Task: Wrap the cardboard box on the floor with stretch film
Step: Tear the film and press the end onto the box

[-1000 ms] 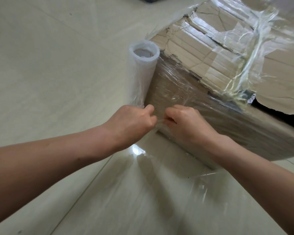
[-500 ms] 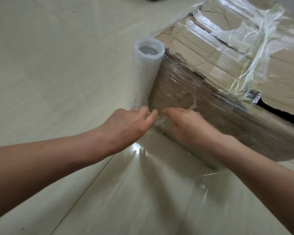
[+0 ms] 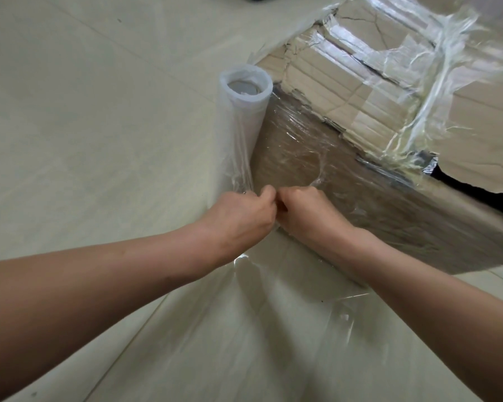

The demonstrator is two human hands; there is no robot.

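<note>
1. Underneath, pale tiled floor (image 3: 84, 140) fills the frame's left and bottom.
2. Cardboard box (image 3: 346, 91) sits on the floor at upper right. Its visible long side runs from centre frame off to the right. Top is torn and ragged w/ film strands across it; the near side is already under clear film.
3. Loose film (image 3: 273, 329) lies as a clear sheet over the floor, below the arms.
4. Stretch film roll (image 3: 241, 123) stands on end at the box's near left corner, just beside it. Long axis vertical, open core end pointing up.
5. Left hand (image 3: 241, 216): fingers curled, pinching film at the roll's foot.
6. Right hand (image 3: 308, 213): also curled tight on film, knuckles vs. the left's, low against the box side.
</note>
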